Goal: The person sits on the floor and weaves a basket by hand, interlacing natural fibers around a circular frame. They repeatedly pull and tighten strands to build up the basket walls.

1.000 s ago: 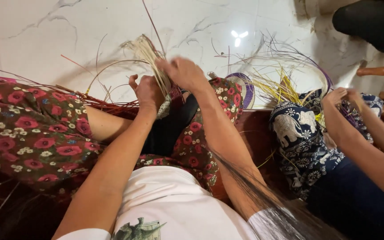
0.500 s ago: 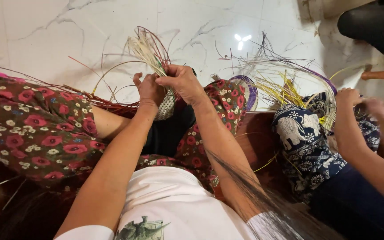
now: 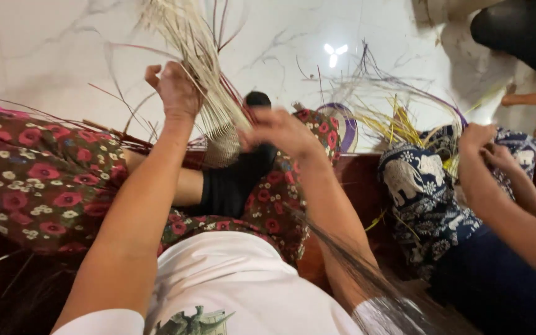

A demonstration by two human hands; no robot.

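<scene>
The woven piece (image 3: 221, 146) sits between the person's knees, and only part of its pale mesh shows; the rest lies behind the right hand (image 3: 280, 131) and the fan of strands (image 3: 196, 68) rising from it. The tops of those strands run out of the frame's upper edge, so their length cannot be seen. A dark round thing (image 3: 257, 99) just behind the piece is too hidden to name.

Two hands of the wearer show. The left hand (image 3: 175, 90) is raised and closed around the pale strands, the thumb lifted clear. The right hand is blurred; its fingers seem pinched together on the strands at the top of the woven piece, though the grip itself is hard to make out.

At the right, a second person's two hands (image 3: 485, 146) are held close together over a lap in elephant-print cloth (image 3: 417, 186); what they hold is hidden. One purple-rimmed basket (image 3: 342, 124) stands behind, with loose yellow and purple strands (image 3: 392, 118) spread beside it.

The wearer's lap is covered by floral cloth (image 3: 38, 180). Beyond the knees the white marbled floor (image 3: 51, 49) lies open to the top edge.
</scene>
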